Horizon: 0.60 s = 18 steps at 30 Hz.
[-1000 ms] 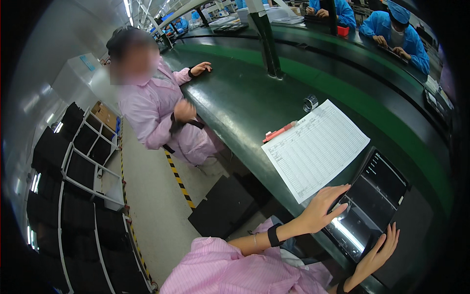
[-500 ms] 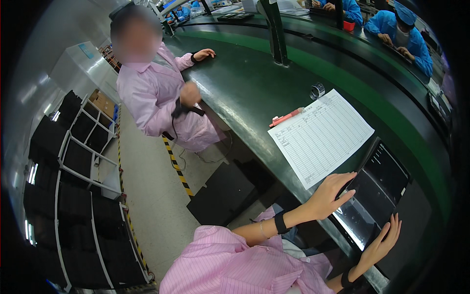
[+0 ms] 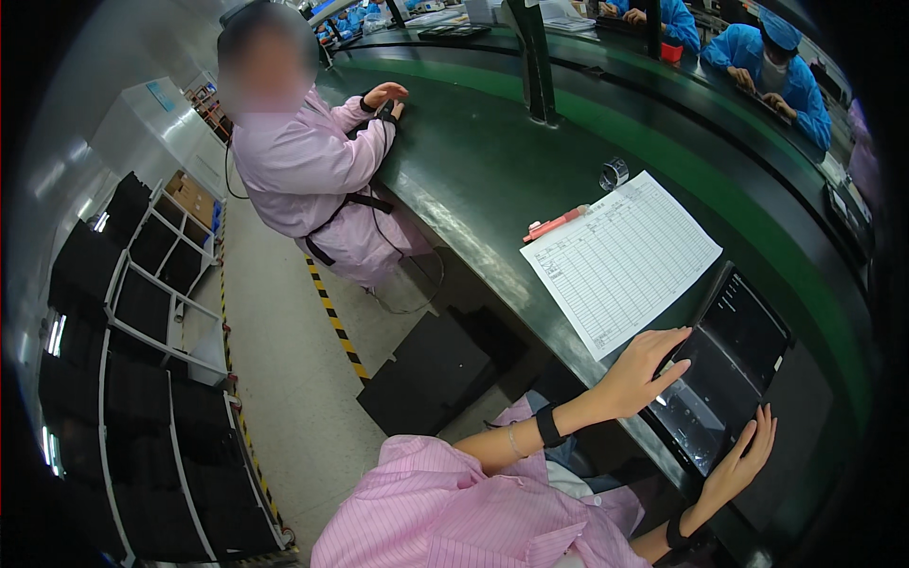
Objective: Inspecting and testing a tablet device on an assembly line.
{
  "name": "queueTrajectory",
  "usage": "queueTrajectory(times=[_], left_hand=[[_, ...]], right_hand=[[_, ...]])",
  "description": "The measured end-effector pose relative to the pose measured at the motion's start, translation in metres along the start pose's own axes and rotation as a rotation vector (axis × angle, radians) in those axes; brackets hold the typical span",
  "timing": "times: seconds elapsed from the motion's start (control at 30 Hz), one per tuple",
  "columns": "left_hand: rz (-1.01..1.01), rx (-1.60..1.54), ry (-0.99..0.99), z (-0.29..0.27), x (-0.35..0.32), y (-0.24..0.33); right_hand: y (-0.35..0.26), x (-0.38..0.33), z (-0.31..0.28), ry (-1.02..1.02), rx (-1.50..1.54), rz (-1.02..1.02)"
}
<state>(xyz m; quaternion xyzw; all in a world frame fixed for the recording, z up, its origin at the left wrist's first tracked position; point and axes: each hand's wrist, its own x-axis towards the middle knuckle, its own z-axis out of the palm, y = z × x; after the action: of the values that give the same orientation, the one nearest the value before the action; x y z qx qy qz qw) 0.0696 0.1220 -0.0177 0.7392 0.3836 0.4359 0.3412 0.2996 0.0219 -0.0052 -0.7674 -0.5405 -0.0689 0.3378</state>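
Note:
A black tablet-like device (image 3: 734,352) with a glossy screen lies at the right, by the near edge of the green bench. My left hand (image 3: 636,377) holds its left edge, fingers along the side and thumb over the screen. On the opposite edge, my right hand (image 3: 737,469) grips the lower right side, fingers stretched along it and thumb mostly hidden. Small light marks and a bright reflection show on the dark screen. Just beyond my left hand lies a printed form sheet (image 3: 625,265), with a pink pen (image 3: 554,225) at its upper left corner.
A clear roll-like object (image 3: 614,173) sits beyond the sheet. A dark post (image 3: 530,62) rises from the bench (image 3: 464,180). At the left a co-worker in pink (image 3: 312,170) stands by it. A black box (image 3: 426,374) is below the bench edge; racks (image 3: 142,407) stand farther left.
The co-worker has turned toward the bench and brought both hands together over its edge. My hands stay on the tablet almost unmoved. The view has shifted slightly.

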Motion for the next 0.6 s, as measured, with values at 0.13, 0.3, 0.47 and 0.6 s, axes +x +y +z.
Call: queueTrajectory(times=[0.13, 0.3, 0.47, 0.6], left_hand=[[-0.003, 0.01, 0.0, 0.0012, -0.001, -0.0018], [0.009, 0.005, 0.011, 0.0009, -0.001, -0.001], [0.003, 0.005, 0.011, 0.0013, -0.0007, -0.001], [0.003, 0.006, 0.01, 0.0017, -0.0008, -0.002]], right_hand=[[-0.0012, -0.0005, -0.0003, 0.001, 0.0, 0.004], [-0.0001, -0.0003, 0.0009, 0.008, -0.009, 0.005], [0.0004, 0.0, 0.0009, 0.007, -0.021, 0.001], [0.0012, 0.0003, 0.0015, 0.007, -0.026, -0.002]])
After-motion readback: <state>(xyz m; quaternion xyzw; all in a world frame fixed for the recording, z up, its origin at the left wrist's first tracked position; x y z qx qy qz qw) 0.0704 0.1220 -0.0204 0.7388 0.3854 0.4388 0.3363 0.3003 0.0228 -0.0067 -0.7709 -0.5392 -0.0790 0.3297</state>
